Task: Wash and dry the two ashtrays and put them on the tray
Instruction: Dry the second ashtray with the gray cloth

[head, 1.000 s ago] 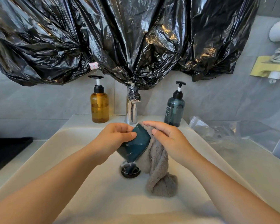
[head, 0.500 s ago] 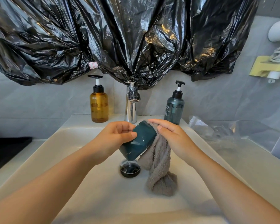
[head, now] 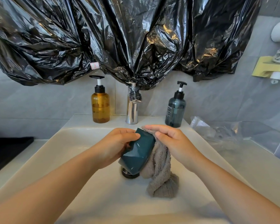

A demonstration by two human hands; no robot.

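Observation:
A dark teal faceted ashtray (head: 137, 153) is held tilted over the white sink (head: 81, 159). My left hand (head: 115, 146) grips it from the left, thumb on its upper edge. My right hand (head: 171, 141) holds a grey towel (head: 160, 175) against the ashtray's right side; the towel hangs down and its end rests in the basin. The ashtray's inside faces away and is hidden. A black tray (head: 8, 152) lies on the counter at the far left. A second ashtray is not in view.
A chrome tap (head: 132, 109) stands behind the basin, with an amber pump bottle (head: 100, 107) to its left and a dark blue one (head: 175, 110) to its right. The black drain (head: 128, 174) sits under the ashtray. Crumpled clear plastic (head: 229, 131) lies on the right counter. Black plastic sheeting (head: 120, 38) hangs above.
The ashtray has turned a little in my left hand while my right hand slid the towel along its right side. Both hands stay over the drain.

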